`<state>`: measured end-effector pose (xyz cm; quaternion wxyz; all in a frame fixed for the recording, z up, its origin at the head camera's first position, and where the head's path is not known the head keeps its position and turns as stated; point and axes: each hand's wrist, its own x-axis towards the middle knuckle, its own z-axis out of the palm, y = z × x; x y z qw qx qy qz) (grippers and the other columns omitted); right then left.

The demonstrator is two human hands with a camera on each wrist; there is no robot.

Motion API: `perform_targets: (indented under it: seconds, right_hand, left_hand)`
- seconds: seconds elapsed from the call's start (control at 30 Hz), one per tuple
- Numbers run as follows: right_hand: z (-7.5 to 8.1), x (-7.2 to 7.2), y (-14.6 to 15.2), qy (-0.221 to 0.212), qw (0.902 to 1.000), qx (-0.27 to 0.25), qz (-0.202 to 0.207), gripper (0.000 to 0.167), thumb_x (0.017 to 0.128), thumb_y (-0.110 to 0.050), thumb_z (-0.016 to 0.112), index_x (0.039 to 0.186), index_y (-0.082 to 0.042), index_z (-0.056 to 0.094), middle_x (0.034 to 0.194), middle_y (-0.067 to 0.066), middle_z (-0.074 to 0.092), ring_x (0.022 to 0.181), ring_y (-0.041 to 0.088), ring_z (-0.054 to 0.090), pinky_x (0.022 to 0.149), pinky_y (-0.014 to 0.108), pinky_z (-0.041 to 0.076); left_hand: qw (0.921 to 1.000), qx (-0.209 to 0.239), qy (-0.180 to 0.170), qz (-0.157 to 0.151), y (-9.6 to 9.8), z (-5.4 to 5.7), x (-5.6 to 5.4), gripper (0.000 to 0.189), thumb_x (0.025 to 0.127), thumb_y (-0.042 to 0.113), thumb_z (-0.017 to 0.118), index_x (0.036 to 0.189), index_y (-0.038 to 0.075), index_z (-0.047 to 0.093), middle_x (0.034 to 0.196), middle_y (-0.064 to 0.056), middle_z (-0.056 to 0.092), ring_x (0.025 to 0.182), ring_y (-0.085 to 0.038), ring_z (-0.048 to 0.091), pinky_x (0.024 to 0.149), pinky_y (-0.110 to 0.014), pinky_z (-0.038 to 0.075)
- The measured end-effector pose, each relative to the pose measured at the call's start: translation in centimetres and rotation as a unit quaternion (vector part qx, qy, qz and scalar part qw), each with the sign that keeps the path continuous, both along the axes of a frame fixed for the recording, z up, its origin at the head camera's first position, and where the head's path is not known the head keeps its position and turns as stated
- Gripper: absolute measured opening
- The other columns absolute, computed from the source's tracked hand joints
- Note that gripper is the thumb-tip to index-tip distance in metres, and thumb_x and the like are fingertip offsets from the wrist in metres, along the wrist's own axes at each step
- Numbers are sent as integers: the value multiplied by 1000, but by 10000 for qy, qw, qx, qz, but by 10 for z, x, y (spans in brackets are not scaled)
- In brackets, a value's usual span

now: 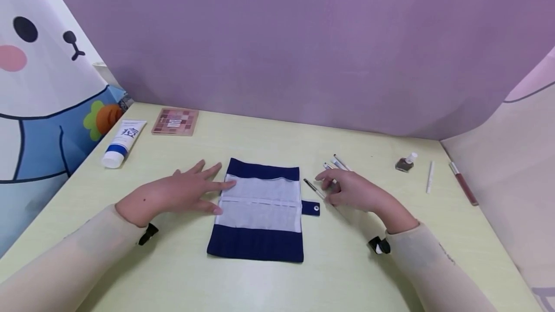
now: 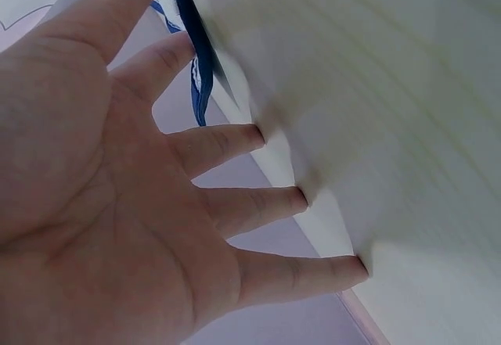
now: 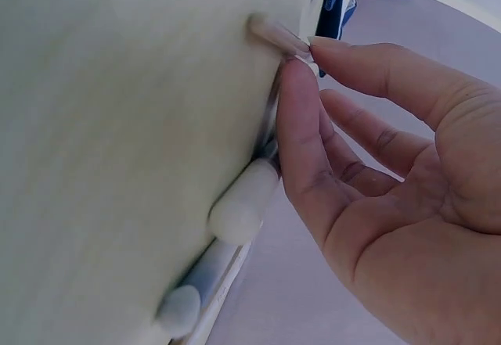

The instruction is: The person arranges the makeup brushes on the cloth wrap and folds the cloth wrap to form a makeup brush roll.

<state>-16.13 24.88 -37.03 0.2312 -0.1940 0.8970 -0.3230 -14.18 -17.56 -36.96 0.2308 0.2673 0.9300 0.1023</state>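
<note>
A navy fabric case [image 1: 256,243] with a pale lining lies unfolded on the table, its snap strap [image 1: 310,208] sticking out to the right. Fingers spread, my left hand [image 1: 182,190] rests at the case's left edge; thumb and index finger touch it, and the other fingertips press the table in the left wrist view. Right of the case, my right hand [image 1: 353,190] pinches a slim makeup brush [image 1: 313,188] between thumb and index finger. The brush's pale end [image 3: 270,32] shows in the right wrist view. More brushes [image 1: 339,162] lie just beyond that hand, partly hidden by it.
A white and blue tube [image 1: 123,143] and a pink palette [image 1: 175,122] lie at the back left. On the right are a small dark bottle [image 1: 405,162], a white stick [image 1: 430,177] and a reddish-brown tube [image 1: 465,184]. A purple cloth [image 1: 277,52] hangs behind the table.
</note>
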Motion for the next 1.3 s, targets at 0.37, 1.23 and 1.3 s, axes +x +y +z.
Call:
perform_targets:
  seconds: [0.37, 1.23, 1.3]
  right_hand:
    - [-3, -2, -8, 751, 9958, 330, 403, 25, 91, 6, 71, 115, -1, 71, 100, 8, 68, 92, 17, 61, 82, 30, 54]
    - [10, -9, -12, -125, 9958, -788, -440, 52, 96, -3, 61, 148, -4, 60, 126, 19, 67, 101, 21, 67, 81, 29, 61]
    - [11, -11, -21, -336, 9900, -1223, -623, 54, 96, -2, 59, 150, -5, 58, 130, 22, 65, 104, 25, 69, 85, 31, 63]
  left_hand:
    - [9999, -92, 62, -45, 1, 2, 0, 76, 98, 65, 65, 165, 39, 41, 179, -23, 18, 160, -66, 13, 105, -96, 22]
    - [9993, -318, 182, -90, 3, 0, 1, 76, 101, 68, 58, 167, 39, 35, 180, -21, 16, 160, -64, 14, 106, -95, 25]
    - [9992, -328, 203, -85, 4, 0, 1, 76, 101, 68, 58, 167, 39, 35, 180, -21, 16, 160, -64, 14, 106, -95, 25]
